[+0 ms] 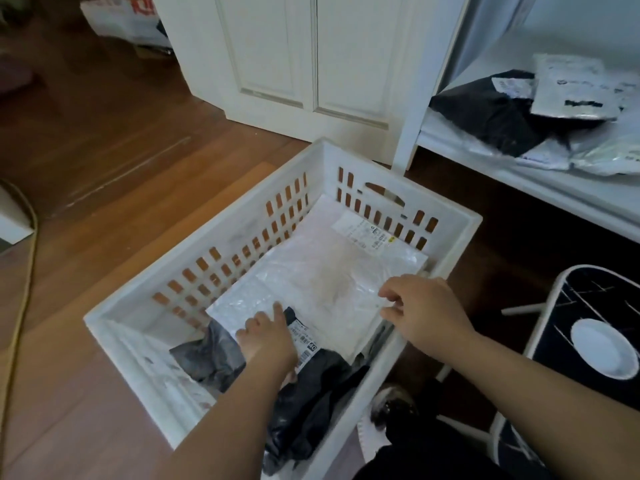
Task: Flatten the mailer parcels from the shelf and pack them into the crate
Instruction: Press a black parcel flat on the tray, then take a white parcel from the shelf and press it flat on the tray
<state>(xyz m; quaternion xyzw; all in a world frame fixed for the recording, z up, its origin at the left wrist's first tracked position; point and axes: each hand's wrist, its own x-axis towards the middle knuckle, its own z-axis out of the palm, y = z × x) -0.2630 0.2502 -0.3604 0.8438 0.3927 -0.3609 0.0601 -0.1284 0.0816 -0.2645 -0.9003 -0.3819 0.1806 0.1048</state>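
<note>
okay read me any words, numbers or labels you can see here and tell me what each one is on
Label on the dark mailer: barcode and print, too blurred to read.
Label on the white mailer in the crate: too small.
Labels on the shelf parcels: blurred.
Red lettering on the plastic bag: cut off, unreadable.

White slotted crate (242, 258) sits on the wood floor, open top, handle cut-out in its far wall. Inside, a white bubble mailer (311, 282) lies flat across the middle, and under its far end a second white mailer (329, 216) with a printed label near the far wall. At the near end a crumpled black mailer (311, 386) with its own label, partly under the white one. Up on the white shelf (519, 174) to the right: a puffy black parcel (491, 116), and grey-white mailers (571, 88) stacked on and beside it.
</note>
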